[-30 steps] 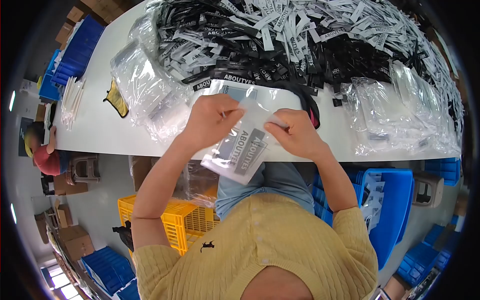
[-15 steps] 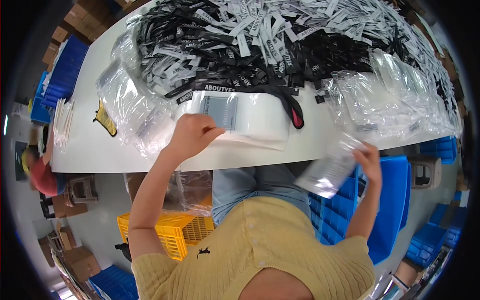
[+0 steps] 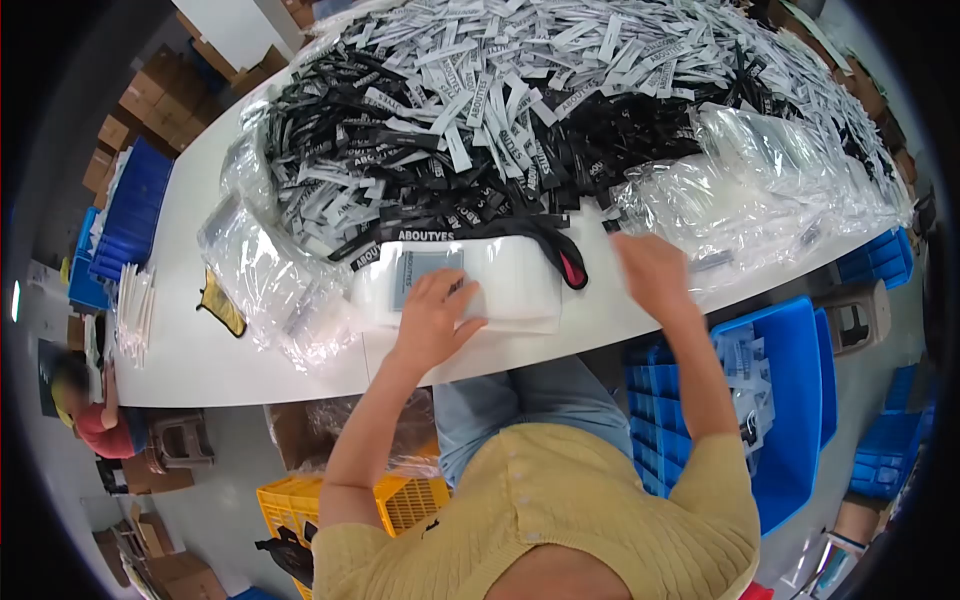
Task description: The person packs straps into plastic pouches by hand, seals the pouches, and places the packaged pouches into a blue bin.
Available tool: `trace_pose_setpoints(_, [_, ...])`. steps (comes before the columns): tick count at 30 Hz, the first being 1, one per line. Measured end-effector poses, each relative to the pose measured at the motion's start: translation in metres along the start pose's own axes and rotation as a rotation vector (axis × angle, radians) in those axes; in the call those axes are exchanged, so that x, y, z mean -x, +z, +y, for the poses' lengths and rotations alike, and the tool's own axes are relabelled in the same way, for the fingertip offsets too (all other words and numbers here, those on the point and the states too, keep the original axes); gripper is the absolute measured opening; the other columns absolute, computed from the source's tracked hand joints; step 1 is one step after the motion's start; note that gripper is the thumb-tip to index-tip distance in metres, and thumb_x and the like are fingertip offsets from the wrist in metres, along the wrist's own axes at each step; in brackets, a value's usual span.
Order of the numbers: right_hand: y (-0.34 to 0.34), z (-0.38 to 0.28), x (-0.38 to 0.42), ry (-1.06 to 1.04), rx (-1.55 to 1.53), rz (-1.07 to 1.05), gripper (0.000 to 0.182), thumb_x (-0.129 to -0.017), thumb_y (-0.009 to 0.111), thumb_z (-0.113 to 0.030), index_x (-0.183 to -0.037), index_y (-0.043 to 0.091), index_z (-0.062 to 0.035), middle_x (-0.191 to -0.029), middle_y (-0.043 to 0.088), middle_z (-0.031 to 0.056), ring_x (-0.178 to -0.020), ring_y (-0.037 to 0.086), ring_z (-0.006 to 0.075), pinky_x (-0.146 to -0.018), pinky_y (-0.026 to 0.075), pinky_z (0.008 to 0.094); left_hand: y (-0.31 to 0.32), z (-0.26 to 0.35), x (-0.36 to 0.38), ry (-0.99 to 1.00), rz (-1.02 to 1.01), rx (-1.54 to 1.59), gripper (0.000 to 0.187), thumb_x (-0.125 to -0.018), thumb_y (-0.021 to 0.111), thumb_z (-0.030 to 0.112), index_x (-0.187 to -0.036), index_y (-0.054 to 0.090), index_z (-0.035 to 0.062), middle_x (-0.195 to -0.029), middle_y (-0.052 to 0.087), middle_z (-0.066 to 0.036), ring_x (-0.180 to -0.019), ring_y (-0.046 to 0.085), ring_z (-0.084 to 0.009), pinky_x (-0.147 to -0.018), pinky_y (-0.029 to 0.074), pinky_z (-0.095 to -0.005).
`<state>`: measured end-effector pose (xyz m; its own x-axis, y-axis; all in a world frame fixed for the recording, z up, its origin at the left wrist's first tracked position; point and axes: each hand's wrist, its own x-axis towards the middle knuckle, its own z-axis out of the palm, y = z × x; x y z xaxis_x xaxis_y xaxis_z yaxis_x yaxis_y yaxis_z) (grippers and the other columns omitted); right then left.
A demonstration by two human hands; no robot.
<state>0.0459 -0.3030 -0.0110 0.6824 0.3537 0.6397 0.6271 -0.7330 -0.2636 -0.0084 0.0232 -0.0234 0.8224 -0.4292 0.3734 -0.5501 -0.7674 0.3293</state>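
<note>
My left hand (image 3: 435, 315) rests on a stack of white, translucent bags (image 3: 510, 285), its thumb apart from the fingers, partly over a grey printed label (image 3: 432, 268). A black strap reading ABOUTYES (image 3: 426, 236) lies along the stack's far edge. Just right of the stack, my right hand (image 3: 652, 275) reaches over the table; its fingertips are blurred near a pale strip. Beside the stack's right end lies a black loop with a red inside (image 3: 572, 268). Beyond both hands is a large heap of black and white printed strips (image 3: 480, 110).
Clear plastic bags lie in piles at left (image 3: 265, 260) and right (image 3: 740, 190). A yellow-and-black item (image 3: 220, 303) and white sticks (image 3: 135, 310) are at far left. Below right stands a blue bin (image 3: 790, 420) holding packets; below left, a yellow crate (image 3: 415, 505). A person (image 3: 100, 425) sits at far left.
The clear packet is gone from my right hand, which has moved up over the table. Packets now show in the blue bin. My left hand has lowered flat onto the stack. The view has shifted.
</note>
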Motion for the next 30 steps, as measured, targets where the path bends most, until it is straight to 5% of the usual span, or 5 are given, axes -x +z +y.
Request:
trace_pose_setpoints(10, [0.115,0.032,-0.120,-0.273,0.020,-0.127,0.017,-0.075,0.065,-0.013,-0.090,0.061,-0.0114,-0.081,0.056,0.0054,-0.080,0.058,0.0242,-0.065,0.048,0.0336,0.007,-0.007,0.026,0.072,0.152,-0.073,0.049,-0.065,0.073,0.021,-0.111,0.060,0.0087,-0.117,0.055,-0.013,-0.110,0.051,-0.0329,-0.095,0.038,-0.0469])
trace_pose_setpoints(14, [0.095,0.015,-0.125,0.236,-0.499,0.282,0.018,-0.091,0.056,-0.022,-0.086,0.055,-0.0054,-0.067,0.055,0.0037,-0.060,0.056,0.0161,-0.057,0.044,0.0297,0.005,-0.007,0.024,0.064,0.154,-0.067,0.049,-0.065,0.073,0.021,-0.110,0.060,0.0090,-0.117,0.055,-0.013,-0.110,0.051,-0.0328,-0.095,0.038,-0.0469])
trace_pose_setpoints(22, [0.115,0.003,-0.154,0.782,-1.402,-0.106,0.038,-0.096,0.041,-0.039,-0.090,0.052,-0.0035,-0.053,0.029,-0.0058,-0.040,0.031,0.0063,-0.037,0.028,0.0227,0.007,-0.007,0.026,0.050,0.169,-0.056,0.050,-0.063,0.073,0.019,-0.111,0.061,0.0098,-0.118,0.055,-0.012,-0.111,0.051,-0.0327,-0.095,0.038,-0.0472])
trace_pose_setpoints(26, [0.128,-0.010,-0.181,0.674,-1.122,-0.237,0.018,-0.090,0.053,-0.021,-0.094,0.055,-0.0041,-0.065,0.046,0.0030,-0.051,0.051,0.0157,-0.049,0.042,0.0292,0.006,-0.006,0.026,0.041,0.152,-0.062,0.052,-0.064,0.074,0.021,-0.113,0.060,0.0107,-0.119,0.055,-0.011,-0.112,0.051,-0.0305,-0.097,0.038,-0.0460])
trace_pose_setpoints(30, [0.135,-0.014,-0.180,-0.037,-0.206,-0.143,0.029,-0.076,0.056,-0.004,-0.102,0.059,-0.0161,-0.095,0.052,0.0102,-0.081,0.058,0.0313,-0.067,0.047,0.0408,0.006,-0.008,0.027,0.045,0.161,-0.050,0.054,-0.062,0.074,0.020,-0.113,0.060,0.0105,-0.119,0.055,-0.011,-0.112,0.051,-0.0309,-0.096,0.038,-0.0463])
